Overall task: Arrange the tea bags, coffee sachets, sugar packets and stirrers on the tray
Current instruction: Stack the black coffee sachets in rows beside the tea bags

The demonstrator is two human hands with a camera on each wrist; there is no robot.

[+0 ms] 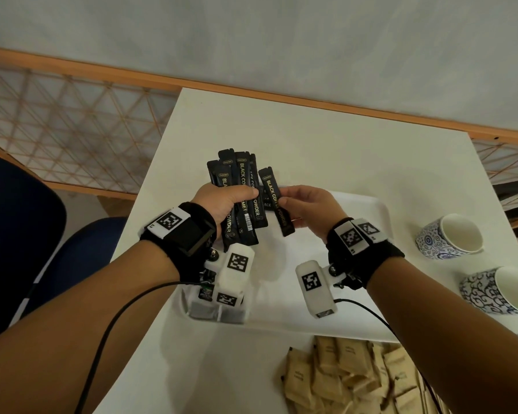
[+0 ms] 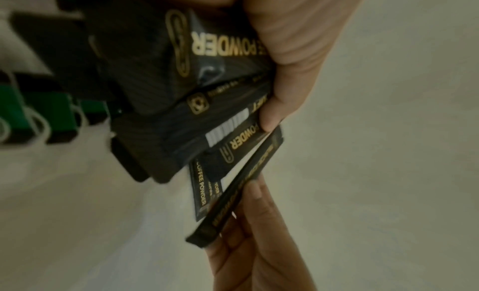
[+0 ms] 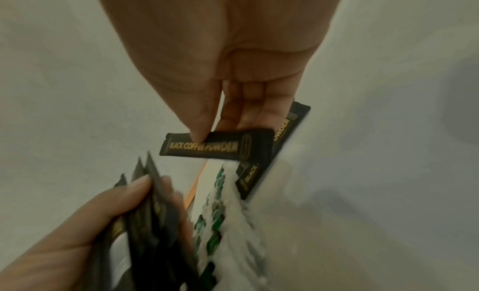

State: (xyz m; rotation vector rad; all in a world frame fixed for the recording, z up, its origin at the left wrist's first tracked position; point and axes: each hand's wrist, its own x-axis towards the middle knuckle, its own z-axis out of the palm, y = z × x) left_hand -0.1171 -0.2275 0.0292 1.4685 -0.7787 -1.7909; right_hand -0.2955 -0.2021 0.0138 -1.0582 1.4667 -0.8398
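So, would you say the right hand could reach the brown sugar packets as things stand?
Probably yes: the sugar packets lie in the open on the table's near right, below the right hand. But it pinches a coffee sachet, so it isn't free.

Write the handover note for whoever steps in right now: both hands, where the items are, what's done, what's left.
Left hand grips a bundle of black coffee sachets above the tray.
Right hand pinches a single sachet, apart from the bundle.
Done: tea bags stand along the tray's left edge; at least one coffee sachet already lies in the tray.
Left: lay down the held sachets, then the brown sugar packets still piled on the table. No stirrers clearly visible.
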